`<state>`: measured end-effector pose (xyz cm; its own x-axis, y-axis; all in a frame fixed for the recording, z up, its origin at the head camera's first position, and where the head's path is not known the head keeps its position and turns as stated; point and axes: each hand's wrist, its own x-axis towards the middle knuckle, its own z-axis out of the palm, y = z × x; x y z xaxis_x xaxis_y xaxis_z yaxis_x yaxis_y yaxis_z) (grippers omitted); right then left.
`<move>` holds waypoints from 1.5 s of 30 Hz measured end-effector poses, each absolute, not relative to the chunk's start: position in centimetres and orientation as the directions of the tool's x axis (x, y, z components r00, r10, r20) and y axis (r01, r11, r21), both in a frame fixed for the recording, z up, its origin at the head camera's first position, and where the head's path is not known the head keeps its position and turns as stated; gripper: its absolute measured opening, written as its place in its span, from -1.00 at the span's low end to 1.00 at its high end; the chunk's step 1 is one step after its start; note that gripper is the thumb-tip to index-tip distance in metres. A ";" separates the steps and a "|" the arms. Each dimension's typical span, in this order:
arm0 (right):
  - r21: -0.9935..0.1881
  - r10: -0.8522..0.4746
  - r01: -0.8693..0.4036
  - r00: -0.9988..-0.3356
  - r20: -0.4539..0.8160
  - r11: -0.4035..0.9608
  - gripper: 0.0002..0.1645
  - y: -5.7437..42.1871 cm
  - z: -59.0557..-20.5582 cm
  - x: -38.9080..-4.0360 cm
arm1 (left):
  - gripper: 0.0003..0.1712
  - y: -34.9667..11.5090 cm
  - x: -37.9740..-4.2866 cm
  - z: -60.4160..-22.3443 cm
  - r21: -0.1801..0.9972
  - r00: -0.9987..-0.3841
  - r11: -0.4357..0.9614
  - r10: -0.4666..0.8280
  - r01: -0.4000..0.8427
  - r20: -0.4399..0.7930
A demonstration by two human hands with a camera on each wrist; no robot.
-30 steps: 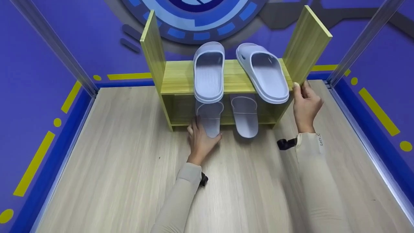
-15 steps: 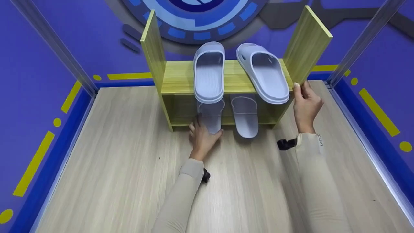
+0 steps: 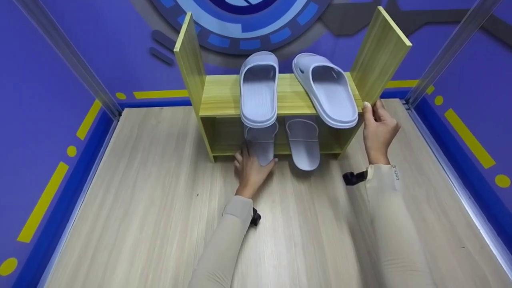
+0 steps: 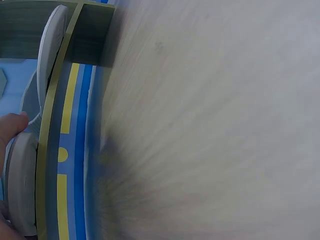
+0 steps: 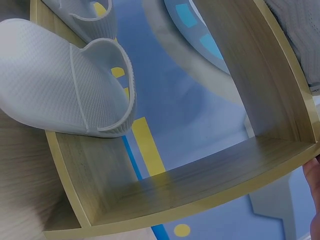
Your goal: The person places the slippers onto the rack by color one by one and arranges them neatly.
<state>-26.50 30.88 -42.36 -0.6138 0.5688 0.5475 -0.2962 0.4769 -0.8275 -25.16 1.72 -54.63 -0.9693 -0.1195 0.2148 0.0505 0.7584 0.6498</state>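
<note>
My left hand (image 3: 251,172) grips the heel end of a light grey slide slipper (image 3: 264,150) on the lower shelf, fingers along its left side and thumb at its right. In the left wrist view that slipper (image 4: 22,187) lies on the shelf beneath the thumb (image 4: 12,124). A matching slipper (image 3: 304,150) sits to its right, its heel jutting over the front edge. My right hand (image 3: 380,134) pinches the right side panel of the yellow-green wooden shoe rack (image 3: 220,96) at upper-shelf height; in the right wrist view only a few fingers (image 5: 314,187) show at the edge.
On the upper shelf rest two larger pale slippers, the left one (image 3: 259,92) straight, the right one (image 3: 330,92) angled. The rack stands on a light wood-grain tabletop (image 3: 152,200). Blue-purple printed panels (image 3: 472,80) with metal posts enclose the back and sides.
My left hand and the lower left slipper have shifted slightly right and further into the rack, mostly in the earlier half second. The right hand keeps its place.
</note>
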 end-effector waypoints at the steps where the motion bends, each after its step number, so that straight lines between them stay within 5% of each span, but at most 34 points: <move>1: -0.826 0.567 -0.299 -0.613 0.550 0.478 -0.65 30.9 -42.4 -26.6 | 0.25 1.7 -25.1 -54.7 0.647 -0.970 0.761 -0.119 0.049 0.214; 20: -0.818 0.549 -0.277 -0.628 0.551 0.504 -0.62 30.9 -42.6 -26.8 | 0.19 1.0 -24.3 -54.6 0.659 -0.967 0.744 -0.070 0.113 0.245; 27: -0.770 0.509 -0.249 -0.625 0.591 0.588 -0.63 31.1 -42.6 -27.1 | 0.00 0.5 -23.9 -54.0 0.589 -0.961 0.792 -0.011 0.159 0.275; 35: -0.781 0.467 -0.165 -0.720 0.512 0.602 -0.63 31.7 -41.4 -26.6 | -0.25 -0.5 -23.7 -52.1 0.473 -0.949 0.844 0.122 0.254 0.292; 45: -0.714 0.296 -0.103 -0.862 0.411 0.692 -0.27 31.1 -41.9 -23.3 | -0.15 -2.8 -22.6 -49.7 0.337 -0.962 0.911 0.171 0.236 0.212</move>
<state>-23.27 31.05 -41.90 -0.8621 0.2962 0.4112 -0.1028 0.6924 -0.7142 -22.57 -2.79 -49.66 -0.9621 0.1711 0.2123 0.2364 0.9114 0.3368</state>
